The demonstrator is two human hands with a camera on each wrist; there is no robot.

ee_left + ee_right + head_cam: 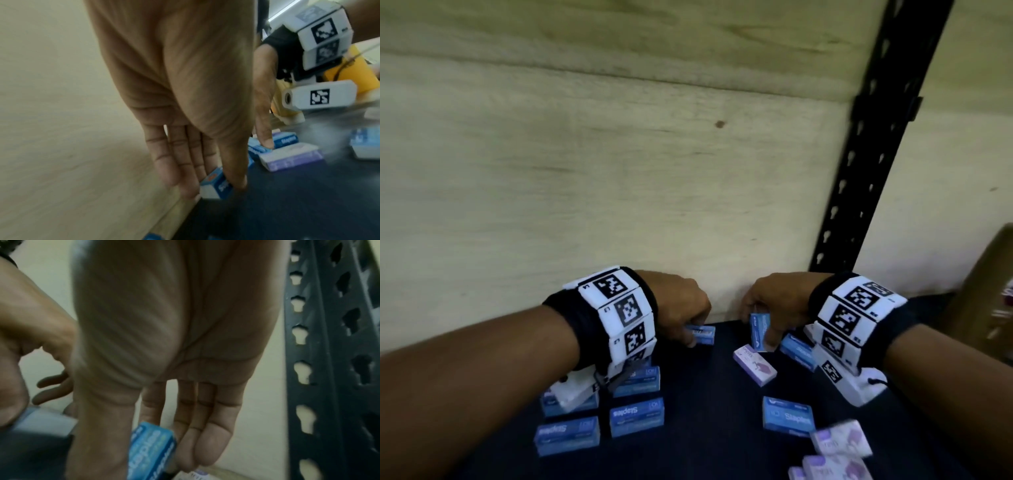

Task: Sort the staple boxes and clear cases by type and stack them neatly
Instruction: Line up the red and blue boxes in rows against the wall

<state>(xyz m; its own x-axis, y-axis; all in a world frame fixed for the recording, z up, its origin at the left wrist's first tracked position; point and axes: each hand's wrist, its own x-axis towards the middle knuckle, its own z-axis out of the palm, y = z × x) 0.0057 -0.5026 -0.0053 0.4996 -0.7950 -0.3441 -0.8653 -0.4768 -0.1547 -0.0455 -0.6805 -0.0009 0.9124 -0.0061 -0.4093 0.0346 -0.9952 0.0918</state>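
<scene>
Both forearms filled the lower part of the head view, each with a black band carrying white marker tiles. Under them the dark worktop [709,428] carried four blue staple boxes [637,416] set close together on the left, one more blue box [787,416] lying alone on the right, and purple boxes [839,442] at the lower right edge, blurred. Another purple box [755,365] lay flat between the two hands. The left hand [681,301] pinched a small blue box [702,335] low over the worktop, close to the wooden back wall [619,171]. The right hand [774,301] held an upright blue box [760,331] a little above the purple one. A black slotted post [866,164] stood against the wall on the right. From the left wrist, the fingers [174,165] hung down and, with the thumb, grasped the small blue box [216,185] at the wall's foot; the right hand's thumb [265,129] touched a box beyond it, beside the purple box [292,157]. From the right wrist, the fingers [205,426] and thumb grasped the upright blue box [152,447], its printed face toward the camera, with the slotted post [320,353] at the right.
</scene>
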